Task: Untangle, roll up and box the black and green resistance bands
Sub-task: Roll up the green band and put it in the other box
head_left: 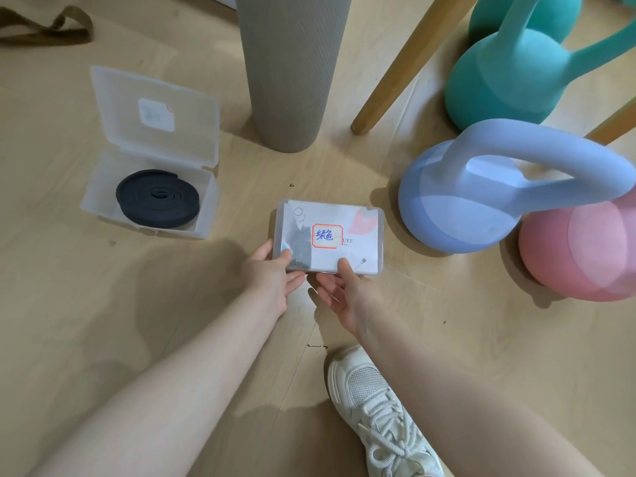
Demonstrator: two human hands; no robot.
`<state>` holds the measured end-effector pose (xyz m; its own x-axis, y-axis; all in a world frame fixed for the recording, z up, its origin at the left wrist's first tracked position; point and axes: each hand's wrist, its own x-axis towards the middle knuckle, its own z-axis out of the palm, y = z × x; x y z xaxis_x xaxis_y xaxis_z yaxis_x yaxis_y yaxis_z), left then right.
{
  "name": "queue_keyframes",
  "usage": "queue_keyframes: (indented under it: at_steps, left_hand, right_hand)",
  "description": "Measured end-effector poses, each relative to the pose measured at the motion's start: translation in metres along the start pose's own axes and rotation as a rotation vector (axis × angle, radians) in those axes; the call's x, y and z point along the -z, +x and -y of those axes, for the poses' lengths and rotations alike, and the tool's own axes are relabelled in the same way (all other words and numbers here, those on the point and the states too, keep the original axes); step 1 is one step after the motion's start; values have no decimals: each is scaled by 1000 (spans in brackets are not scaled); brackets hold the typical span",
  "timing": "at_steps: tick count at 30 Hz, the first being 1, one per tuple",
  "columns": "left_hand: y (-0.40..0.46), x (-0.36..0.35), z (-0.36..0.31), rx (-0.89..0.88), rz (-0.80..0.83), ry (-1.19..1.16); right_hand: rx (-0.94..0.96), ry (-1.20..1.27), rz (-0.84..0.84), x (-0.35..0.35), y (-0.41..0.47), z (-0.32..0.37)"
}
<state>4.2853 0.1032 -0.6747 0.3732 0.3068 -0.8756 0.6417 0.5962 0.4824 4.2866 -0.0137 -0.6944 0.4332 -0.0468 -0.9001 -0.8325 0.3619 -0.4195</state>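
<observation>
The black resistance band (158, 199) lies rolled in a coil inside a clear plastic box (99, 187) on the floor at the left, its lid (155, 111) standing open. At the centre sits a second clear box (330, 235), lid down, with a red-framed handwritten label on top; what it holds is hidden. My left hand (272, 273) holds that box's near left corner, thumb on the lid. My right hand (339, 290) holds the near edge, thumb on top and fingers beneath. No green band shows.
A grey rolled mat (292, 70) stands upright behind the boxes. Blue (481, 197), pink (581, 253) and teal (516, 74) kettlebells crowd the right, by a wooden leg (402, 70). A brown strap (48, 29) lies far left. My white shoe (378, 407) rests below.
</observation>
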Motion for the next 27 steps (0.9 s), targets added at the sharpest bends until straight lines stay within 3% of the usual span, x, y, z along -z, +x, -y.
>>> queue_keyframes:
  at_steps: [7,12,18,27]
  left_hand:
    - [-1,0,1,-46,-8,45]
    - [-2,-5,5,-57,-45,25]
    - [-3,-6,4,-62,-33,-33]
    - [7,-17,0,-133,-54,-56]
  right_hand:
    - [-112,11,99,11,-4,14]
    - [123,-179,-151,31,-1,35]
    - [153,-30,-188,33,2,39]
    - [27,149,-174,25,13,53]
